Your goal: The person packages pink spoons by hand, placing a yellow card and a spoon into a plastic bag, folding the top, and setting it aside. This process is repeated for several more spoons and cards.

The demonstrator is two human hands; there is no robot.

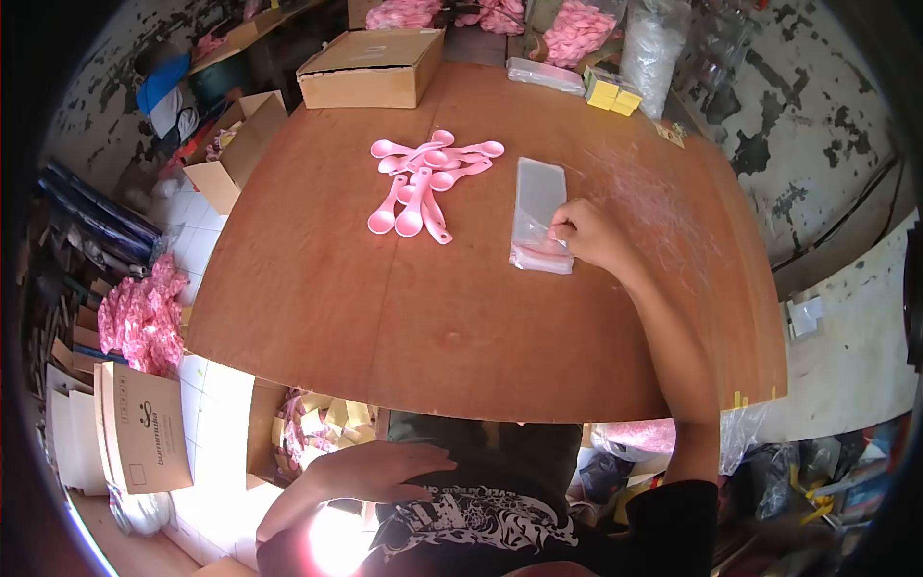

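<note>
My right hand (588, 234) is at the right edge of a stack of clear plastic bags (541, 192) on the brown table. Its fingers are pinched together on the top plastic bag near the lower end of the stack, where the film looks lifted and wrinkled. Away from the table, my left hand (389, 469) lies against my body below the table's near edge, fingers stretched out and holding nothing. Left of the bags sits a loose pile of pink plastic spoons (419, 183), touched by neither hand.
A closed cardboard box (372, 69) stands at the table's far left. Small yellow boxes (612, 92) and another stack of clear bags (545, 76) lie at the far right. Thin plastic strands (663, 207) are scattered right of my hand. An open carton (322, 428) sits under the near edge.
</note>
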